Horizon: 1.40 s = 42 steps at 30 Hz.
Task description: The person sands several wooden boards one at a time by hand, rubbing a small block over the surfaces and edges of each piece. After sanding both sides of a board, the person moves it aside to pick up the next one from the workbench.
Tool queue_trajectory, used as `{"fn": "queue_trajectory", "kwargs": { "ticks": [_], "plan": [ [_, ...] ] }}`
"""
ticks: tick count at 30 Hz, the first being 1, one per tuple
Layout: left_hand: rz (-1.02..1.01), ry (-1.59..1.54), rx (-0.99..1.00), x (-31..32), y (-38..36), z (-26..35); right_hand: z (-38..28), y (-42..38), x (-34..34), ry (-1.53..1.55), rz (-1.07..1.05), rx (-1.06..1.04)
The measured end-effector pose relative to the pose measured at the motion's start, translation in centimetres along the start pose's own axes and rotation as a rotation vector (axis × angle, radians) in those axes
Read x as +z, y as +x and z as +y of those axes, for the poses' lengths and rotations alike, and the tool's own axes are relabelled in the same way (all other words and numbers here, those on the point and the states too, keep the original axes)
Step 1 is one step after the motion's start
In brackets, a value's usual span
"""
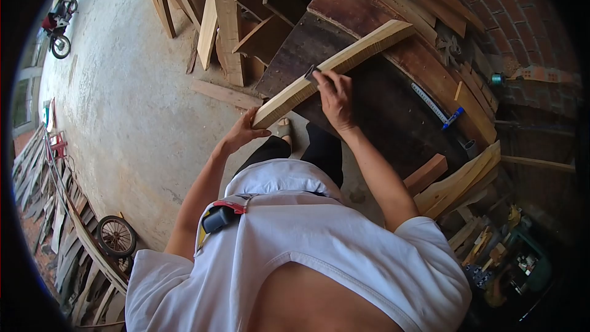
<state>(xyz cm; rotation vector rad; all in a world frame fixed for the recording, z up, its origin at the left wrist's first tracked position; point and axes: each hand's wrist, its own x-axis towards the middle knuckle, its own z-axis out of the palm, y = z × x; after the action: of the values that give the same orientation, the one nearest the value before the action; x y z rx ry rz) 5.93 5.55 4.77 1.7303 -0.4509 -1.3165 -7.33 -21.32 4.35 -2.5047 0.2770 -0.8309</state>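
Note:
A long pale wooden beam (362,49) lies slantwise over the dark workbench (393,104), its near end sticking out past the bench edge. My left hand (244,130) grips that near end, thumb below and fingers on top. Farther along the beam, my right hand (336,98) has its fingers closed on a small dark block (311,74), which touches the beam's upper edge. What the block is, I cannot make out.
On the bench's right lie a ruler (428,101), a blue clamp-like tool (453,118) and a reddish wood block (425,173). Upright boards (227,18) stand beyond the bench. Scrap wood (55,209) and a wheel (116,236) are at the left.

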Motion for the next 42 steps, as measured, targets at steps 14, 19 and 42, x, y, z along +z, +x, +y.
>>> {"fn": "queue_trajectory", "kwargs": {
  "ticks": [14,19,42],
  "plan": [
    [-0.076,-0.537,-0.201,-1.2,0.8,-0.5,-3.8,-2.5,2.5,0.015,-0.13,-0.231],
    [-0.063,-0.409,-0.192,-1.1,0.9,-1.3,8.2,5.1,-2.8,-0.186,0.315,0.358],
    [-0.127,-0.12,-0.068,1.3,1.8,-0.4,-4.7,-3.3,-0.2,-0.061,-0.245,-0.067]
  ]
}}
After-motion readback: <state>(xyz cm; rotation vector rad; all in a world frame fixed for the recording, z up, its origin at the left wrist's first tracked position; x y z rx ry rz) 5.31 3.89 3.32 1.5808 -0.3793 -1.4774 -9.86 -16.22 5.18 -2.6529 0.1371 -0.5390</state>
